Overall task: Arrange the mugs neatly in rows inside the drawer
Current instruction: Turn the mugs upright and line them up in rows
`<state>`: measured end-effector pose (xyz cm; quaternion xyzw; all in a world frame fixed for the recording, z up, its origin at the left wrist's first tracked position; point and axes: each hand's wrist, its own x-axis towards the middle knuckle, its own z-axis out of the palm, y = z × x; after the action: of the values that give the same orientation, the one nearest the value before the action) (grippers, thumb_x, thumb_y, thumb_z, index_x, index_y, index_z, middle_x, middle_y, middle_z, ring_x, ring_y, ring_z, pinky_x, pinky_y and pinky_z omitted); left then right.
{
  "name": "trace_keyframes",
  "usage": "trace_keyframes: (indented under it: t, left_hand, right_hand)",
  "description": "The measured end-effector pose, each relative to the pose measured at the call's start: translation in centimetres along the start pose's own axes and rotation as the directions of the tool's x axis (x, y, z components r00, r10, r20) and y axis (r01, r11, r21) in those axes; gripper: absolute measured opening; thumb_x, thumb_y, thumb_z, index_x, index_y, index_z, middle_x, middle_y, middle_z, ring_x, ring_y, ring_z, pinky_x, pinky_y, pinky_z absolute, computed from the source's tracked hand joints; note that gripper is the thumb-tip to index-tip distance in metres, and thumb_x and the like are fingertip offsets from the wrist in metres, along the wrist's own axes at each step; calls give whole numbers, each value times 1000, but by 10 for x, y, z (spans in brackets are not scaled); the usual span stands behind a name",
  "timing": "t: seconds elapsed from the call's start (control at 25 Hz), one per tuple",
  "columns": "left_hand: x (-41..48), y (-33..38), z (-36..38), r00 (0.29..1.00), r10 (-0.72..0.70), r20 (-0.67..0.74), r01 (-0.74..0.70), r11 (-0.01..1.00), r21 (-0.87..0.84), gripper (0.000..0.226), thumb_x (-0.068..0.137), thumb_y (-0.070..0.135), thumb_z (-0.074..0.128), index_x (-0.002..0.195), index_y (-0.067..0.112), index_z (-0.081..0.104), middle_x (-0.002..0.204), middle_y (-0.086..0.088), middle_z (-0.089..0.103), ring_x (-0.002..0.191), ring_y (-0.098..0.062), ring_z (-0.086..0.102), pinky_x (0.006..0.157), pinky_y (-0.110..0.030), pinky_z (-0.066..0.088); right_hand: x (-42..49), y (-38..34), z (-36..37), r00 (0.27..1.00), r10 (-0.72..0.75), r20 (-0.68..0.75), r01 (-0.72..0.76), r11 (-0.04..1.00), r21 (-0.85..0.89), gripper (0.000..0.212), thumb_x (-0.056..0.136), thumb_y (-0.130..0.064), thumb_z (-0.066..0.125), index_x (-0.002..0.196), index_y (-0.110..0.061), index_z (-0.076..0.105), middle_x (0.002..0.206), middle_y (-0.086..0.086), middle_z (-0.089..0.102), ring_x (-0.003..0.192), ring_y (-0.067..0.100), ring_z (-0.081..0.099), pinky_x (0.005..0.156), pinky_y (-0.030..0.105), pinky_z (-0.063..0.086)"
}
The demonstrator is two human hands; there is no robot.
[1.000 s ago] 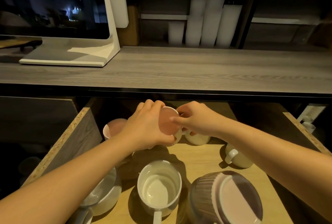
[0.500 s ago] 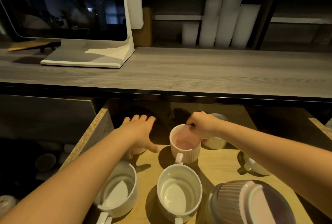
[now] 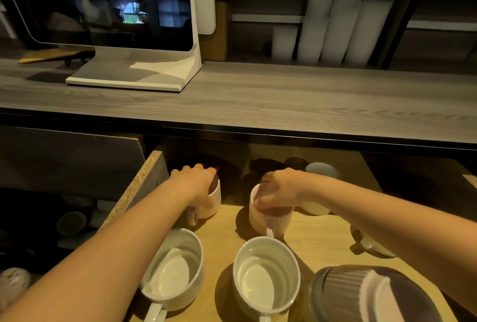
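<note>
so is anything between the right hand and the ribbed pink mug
Nothing visible: the right hand already grips the ribbed pink mug by its rim. The left hand covers another pink-lined mug beside it.

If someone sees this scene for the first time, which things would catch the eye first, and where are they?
Two bare forearms reach into an open wooden drawer: the left hand covers a pale mug with a dark inside at the back left, and the right hand grips the rim of a ribbed pinkish mug at the centre. Nearer the camera stand two glossy white mugs, side by side. Above, a dark screen on a white stand sits on the grey wooden counter.
</note>
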<state>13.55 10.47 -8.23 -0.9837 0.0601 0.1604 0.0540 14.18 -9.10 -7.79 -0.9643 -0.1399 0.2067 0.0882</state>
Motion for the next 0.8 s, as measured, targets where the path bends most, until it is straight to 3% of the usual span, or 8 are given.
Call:
trace_keyframes:
  t: [0.08, 0.16, 0.4, 0.8]
  left_hand:
    - [0, -1, 0, 1000, 1, 1, -1, 1000, -25, 80, 79, 27, 71, 144, 20, 25, 141, -10, 39, 126, -32, 42, 102, -42, 42]
    - [0, -3, -1, 1000, 5, -20, -6, 998, -57, 80, 79, 28, 71, 144, 20, 26, 141, -9, 40, 125, -31, 43, 100, -41, 45]
    - [2, -8, 1, 997, 8, -74, -15, 995, -97, 79, 77, 32, 73, 143, 23, 30, 140, -6, 44, 120, -28, 50, 93, -36, 51]
    - [2, -7, -1, 998, 12, -57, -17, 996, -91, 81, 78, 30, 73, 145, 24, 27, 141, -7, 43, 121, -29, 49, 93, -37, 50]
  right_hand:
    - [-7, -11, 6, 999, 1, 32, 3, 992, -127, 70, 76, -55, 64, 133, -20, 44, 125, 2, 58, 108, 25, 59, 85, 34, 55]
    - [-6, -16, 9, 1000, -7, -23, 2, 980, -200, 70, 73, -53, 68, 130, -19, 46, 118, 3, 61, 101, 25, 61, 78, 32, 56]
    - [11, -18, 0, 994, 5, -107, -20, 991, -132, 63, 72, -47, 73, 124, -18, 51, 112, 3, 64, 95, 23, 63, 74, 30, 57]
    - [20, -22, 9, 994, -21, -108, 6, 990, -138, 67, 71, -52, 72, 125, -18, 52, 112, 3, 64, 95, 24, 63, 71, 29, 56]
